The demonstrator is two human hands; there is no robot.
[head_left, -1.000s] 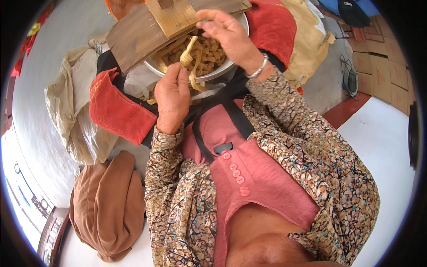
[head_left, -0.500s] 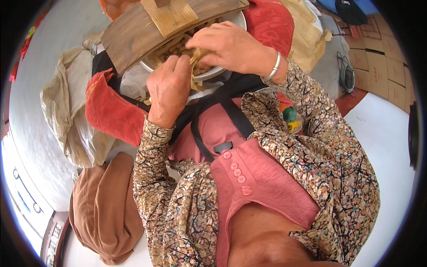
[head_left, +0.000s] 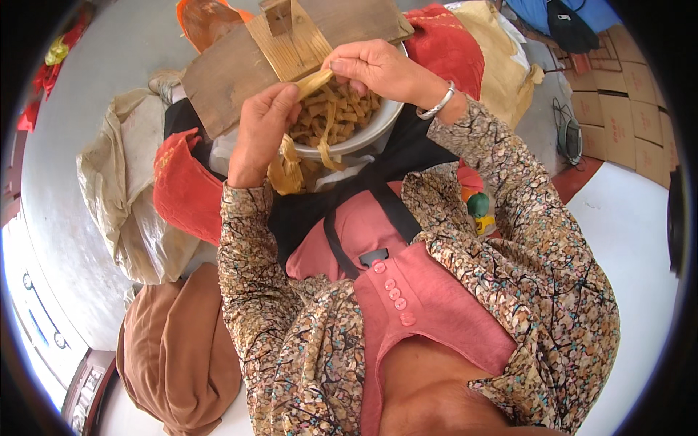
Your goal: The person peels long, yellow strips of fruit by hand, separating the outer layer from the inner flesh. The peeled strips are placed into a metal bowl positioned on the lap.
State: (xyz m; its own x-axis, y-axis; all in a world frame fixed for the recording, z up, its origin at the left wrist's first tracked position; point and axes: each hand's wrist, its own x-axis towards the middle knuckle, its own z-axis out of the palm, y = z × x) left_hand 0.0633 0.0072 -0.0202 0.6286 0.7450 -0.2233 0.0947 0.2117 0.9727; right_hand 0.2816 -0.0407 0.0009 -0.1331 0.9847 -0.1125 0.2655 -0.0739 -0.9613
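Note:
Between my hands a flat yellowish-brown strip is stretched above a pale basin. My left hand pinches its left end between thumb and fingers, while my right hand grips the other end. Small brown cut pieces fill the basin. More long strips hang below my left hand and over the near rim. I cannot tell what the strips are made of. Across the far side of the basin lies a wooden board with a wooden block on it.
Red cloth lies on both sides of the basin. A pale sack and brown cloth are at the left. An orange container stands behind the board. Cardboard boxes are stacked at the far right.
My hands have risen a little and moved apart, pulling a strip out between them. More of the cut pieces now shows. The view has shifted slightly.

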